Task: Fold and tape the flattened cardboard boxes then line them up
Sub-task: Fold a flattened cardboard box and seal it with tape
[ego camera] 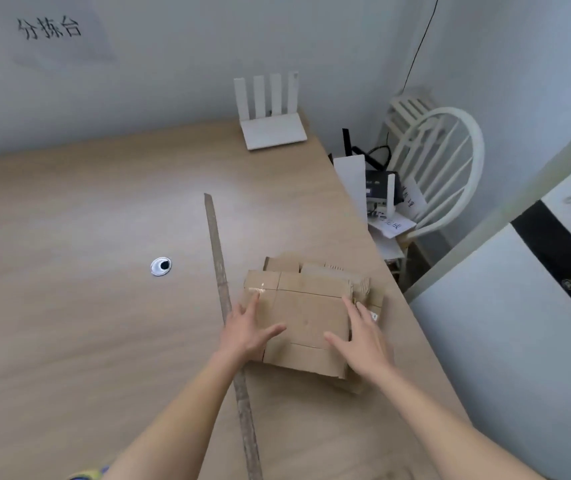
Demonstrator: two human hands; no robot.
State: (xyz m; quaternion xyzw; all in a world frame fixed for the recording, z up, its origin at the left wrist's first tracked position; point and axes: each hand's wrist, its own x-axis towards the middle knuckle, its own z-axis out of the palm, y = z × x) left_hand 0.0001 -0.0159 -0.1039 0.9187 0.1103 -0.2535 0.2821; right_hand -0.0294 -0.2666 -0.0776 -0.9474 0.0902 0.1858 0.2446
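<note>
While both bare arms reach forward over the wooden table, the two hands rest on a stack of flattened cardboard boxes lying near the table's right edge. The left hand lies flat on the stack's left side, fingers spread and pointing away from the person, thumb angled across the top sheet — its grip is released, nothing closed in it. The right hand lies the same way on the stack's right side, palm down and fingers extended, its grip released too. The top sheet shows fold lines and a glossy strip of tape near its far left corner; more cardboard pieces stick out beyond it at the far side and the right.

Just left of the stack, a long thin brownish strip runs across the table, passing under the left forearm. Further left sits a round cable grommet. A white router with four upright antennas stands at the table's far edge, and a white chair holding papers and a dark device stands beyond the right edge.
</note>
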